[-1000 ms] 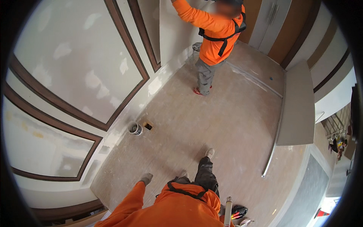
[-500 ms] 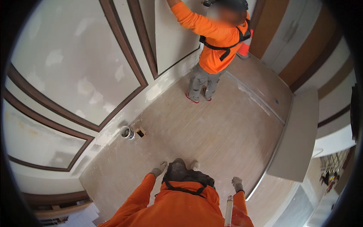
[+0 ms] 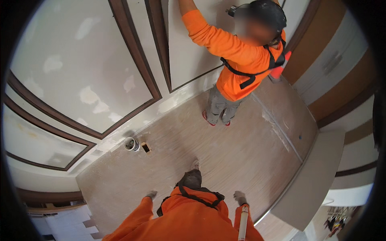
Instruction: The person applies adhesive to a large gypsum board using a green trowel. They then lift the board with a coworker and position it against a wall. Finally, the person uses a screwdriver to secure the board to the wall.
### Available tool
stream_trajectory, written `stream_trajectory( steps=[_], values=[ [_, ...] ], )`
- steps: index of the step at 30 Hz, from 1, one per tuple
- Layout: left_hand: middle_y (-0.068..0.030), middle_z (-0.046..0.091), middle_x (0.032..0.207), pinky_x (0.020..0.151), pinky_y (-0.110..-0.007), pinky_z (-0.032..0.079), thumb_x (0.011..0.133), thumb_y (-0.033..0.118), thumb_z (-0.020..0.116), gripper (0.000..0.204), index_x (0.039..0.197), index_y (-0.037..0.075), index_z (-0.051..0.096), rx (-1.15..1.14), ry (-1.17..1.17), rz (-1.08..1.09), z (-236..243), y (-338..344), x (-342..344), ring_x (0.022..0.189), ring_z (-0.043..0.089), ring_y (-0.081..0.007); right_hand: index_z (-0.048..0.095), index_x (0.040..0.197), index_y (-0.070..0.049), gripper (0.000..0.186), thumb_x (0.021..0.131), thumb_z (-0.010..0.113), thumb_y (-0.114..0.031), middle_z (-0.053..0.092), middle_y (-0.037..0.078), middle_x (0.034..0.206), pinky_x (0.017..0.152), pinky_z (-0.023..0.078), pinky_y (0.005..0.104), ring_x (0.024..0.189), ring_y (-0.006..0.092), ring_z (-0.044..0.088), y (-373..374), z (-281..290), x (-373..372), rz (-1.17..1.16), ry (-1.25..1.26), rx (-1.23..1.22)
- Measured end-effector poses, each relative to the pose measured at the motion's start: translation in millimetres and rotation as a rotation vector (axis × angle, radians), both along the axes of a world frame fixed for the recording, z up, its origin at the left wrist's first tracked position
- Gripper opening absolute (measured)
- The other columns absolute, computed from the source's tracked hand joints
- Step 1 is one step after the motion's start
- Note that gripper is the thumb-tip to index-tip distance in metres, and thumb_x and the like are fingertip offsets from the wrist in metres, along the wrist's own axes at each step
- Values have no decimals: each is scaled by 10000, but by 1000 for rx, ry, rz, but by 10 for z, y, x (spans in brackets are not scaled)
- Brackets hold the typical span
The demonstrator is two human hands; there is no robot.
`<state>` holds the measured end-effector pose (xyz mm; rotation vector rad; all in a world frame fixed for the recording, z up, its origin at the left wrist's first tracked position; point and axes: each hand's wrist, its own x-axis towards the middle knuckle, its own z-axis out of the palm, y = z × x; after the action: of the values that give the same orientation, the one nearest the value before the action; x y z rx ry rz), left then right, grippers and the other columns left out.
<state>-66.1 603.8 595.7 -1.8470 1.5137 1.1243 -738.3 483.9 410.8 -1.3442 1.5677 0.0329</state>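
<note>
My left hand [image 3: 151, 195], in a grey glove, hangs away from my left side above the floor. It looks loosely open and holds nothing that I can see. My right hand [image 3: 240, 197], gloved in grey too, hangs off my right hip with its fingers loose and apart. A pale tube-shaped thing [image 3: 243, 225] with a whitish end stands in front of my right orange sleeve; neither hand touches it. A small white bucket [image 3: 131, 143] sits on the floor by the wall, beside a small open cardboard box [image 3: 146, 147].
Ahead, a co-worker [image 3: 249, 60] in an orange top faces the panelled wall [image 3: 76, 68], arms raised. Dark trim frames its patched panels. A long grey board [image 3: 309, 180] lines the right side. White sheets [image 3: 66, 225] lie at lower left. An orange cone [image 3: 279, 71] stands behind the co-worker.
My body has stepped forward, one foot now out in front. My left hand has swung back and outward, and my right hand is nearer my body. The co-worker appears closer.
</note>
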Motion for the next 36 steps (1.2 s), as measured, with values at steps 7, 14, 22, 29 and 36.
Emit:
stream_trajectory(
  steps=[7, 14, 22, 29, 36],
  values=[
    [-263, 697, 1290, 1052, -529, 495, 1072, 391, 461, 478, 1321, 43, 675, -211, 5, 111, -103, -1110, 89, 1239, 642, -432, 562, 843, -151, 210, 1007, 541, -281, 584, 14, 730, 509, 434, 368, 567, 178, 536, -12, 195, 128, -727, -368, 481],
    [-56, 581, 822, 817, -370, 474, 1093, 404, 491, 434, 984, 9, 633, -720, 342, 580, 40, -3695, -592, 846, 550, -171, 554, 823, -152, 179, 975, 614, -227, 562, 44, 692, 453, 375, 337, 514, 166, 501, -395, 616, -292, -968, -282, 548],
    [-64, 695, 1207, 982, -303, 502, 1092, 270, 593, 436, 1426, -9, 611, -992, 664, 850, 1009, -5134, -1127, 1081, 619, -165, 461, 746, -171, 337, 984, 645, -323, 506, 19, 652, 468, 380, 335, 502, 156, 456, -1349, 328, -1239, -981, -546, 672],
    [-201, 623, 1470, 1154, -354, 446, 1104, 309, 572, 540, 1503, -52, 519, -1220, 603, 904, 2457, -5746, -1027, 1383, 573, -259, 664, 831, -99, 290, 1005, 604, -323, 662, 74, 761, 553, 467, 364, 610, 196, 599, -3578, 112, -1074, -250, -326, 7],
    [-208, 598, 1504, 1149, -401, 464, 1059, 411, 601, 651, 1557, 11, 470, -1423, 310, 765, 3823, -6136, -33, 1367, 607, -323, 623, 1437, 16, 543, 1101, 514, -397, 679, 209, 1399, 1145, 445, 425, 1335, 342, 615, -5894, 1779, 2105, 170, -271, -300]
  ],
)
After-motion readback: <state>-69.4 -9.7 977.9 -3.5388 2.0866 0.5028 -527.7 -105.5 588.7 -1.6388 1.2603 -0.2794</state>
